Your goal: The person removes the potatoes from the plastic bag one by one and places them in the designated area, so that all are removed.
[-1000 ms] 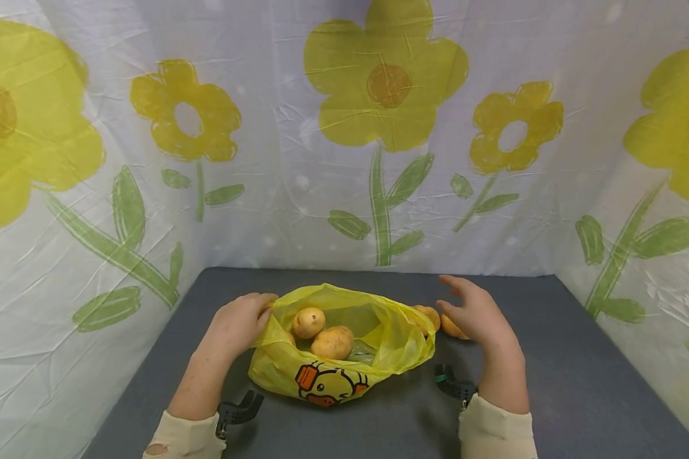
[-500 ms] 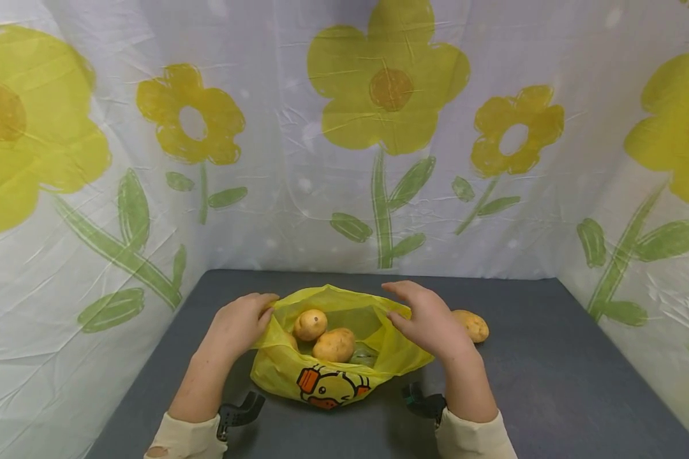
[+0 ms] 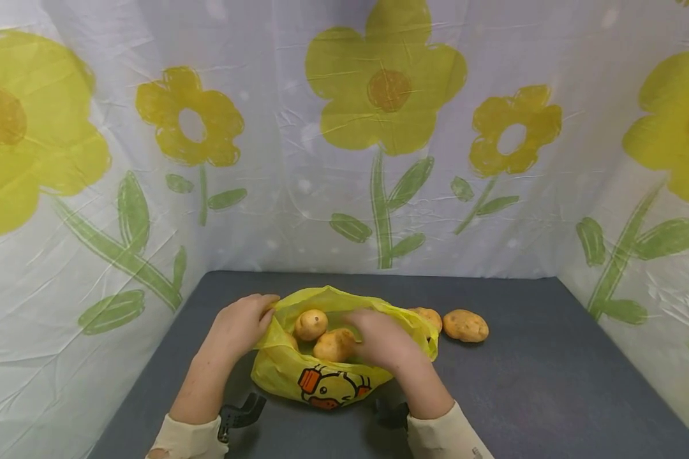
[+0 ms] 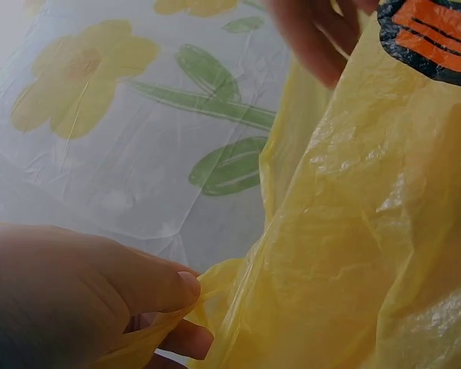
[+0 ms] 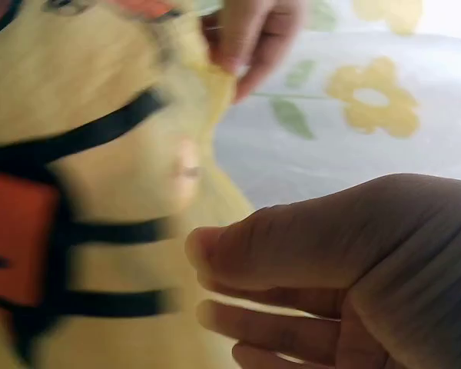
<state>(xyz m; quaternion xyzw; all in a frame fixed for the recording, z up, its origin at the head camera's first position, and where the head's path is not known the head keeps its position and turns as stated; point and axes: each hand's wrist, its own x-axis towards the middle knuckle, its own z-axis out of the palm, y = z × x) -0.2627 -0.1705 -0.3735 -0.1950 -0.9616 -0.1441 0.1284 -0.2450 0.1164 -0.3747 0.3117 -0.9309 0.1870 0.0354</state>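
A yellow plastic bag (image 3: pixel 284 376) with a printed duck lies with its mouth spread wide. My left hand (image 3: pixel 238 325) pinches the left rim; the left wrist view shows thumb and fingers on the bunched plastic. Inside the bag are a potato (image 3: pixel 311 325) and a larger potato (image 3: pixel 332 346), with part of another at the left. My right hand (image 3: pixel 385 338) reaches over the right side of the mouth, its fingertips beside the larger potato and partly hidden. In the right wrist view its thumb and fingers are extended and apart, with nothing between them.
Outside the bag, a potato (image 3: pixel 465 326) lies on the dark grey table (image 3: pixel 551 382) to the right. Another potato (image 3: pixel 429 317) shows partly behind the bag's right rim. A flower-printed cloth (image 3: pixel 275 242) encloses the back and sides.
My right hand has moved left, from beside the potatoes outside the bag to over the bag's mouth. The left hand keeps its hold on the rim.
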